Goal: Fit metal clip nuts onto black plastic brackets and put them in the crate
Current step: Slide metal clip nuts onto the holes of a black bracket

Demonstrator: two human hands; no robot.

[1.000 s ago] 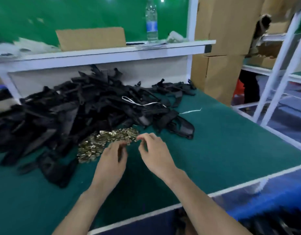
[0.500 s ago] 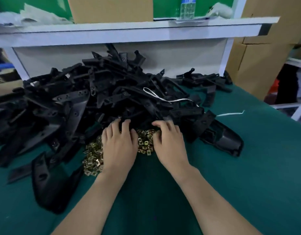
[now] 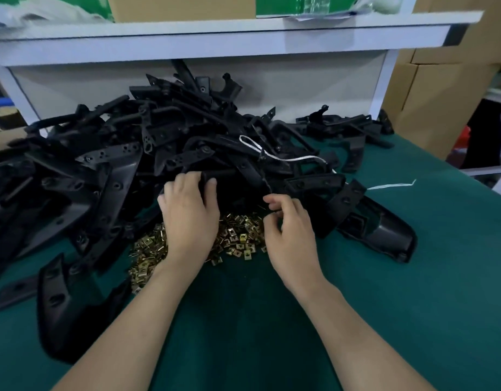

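A big heap of black plastic brackets (image 3: pixel 125 170) covers the back left of the green table (image 3: pixel 413 292). In front of it lies a small pile of brass-coloured clip nuts (image 3: pixel 240 238). My left hand (image 3: pixel 190 218) reaches over the nuts and grips the edge of one black bracket (image 3: pixel 223 176) at the front of the heap, fingers and thumb curled round it. My right hand (image 3: pixel 288 230) hovers beside it at the heap's edge with fingers curled; whether it pinches a nut is hidden. No crate is in view.
A white shelf (image 3: pixel 215 38) overhangs the back of the table, bearing a cardboard box (image 3: pixel 181 7). More cardboard boxes (image 3: pixel 435 103) stand at the right. A white strap (image 3: pixel 277 156) lies across the heap. Single brackets lie at front left (image 3: pixel 63 306) and right (image 3: pixel 384 232).
Both hands have moved forward from the nut pile to the bracket heap. My left hand has taken hold of a bracket, and my right hand has lifted off the nuts and curled its fingers.
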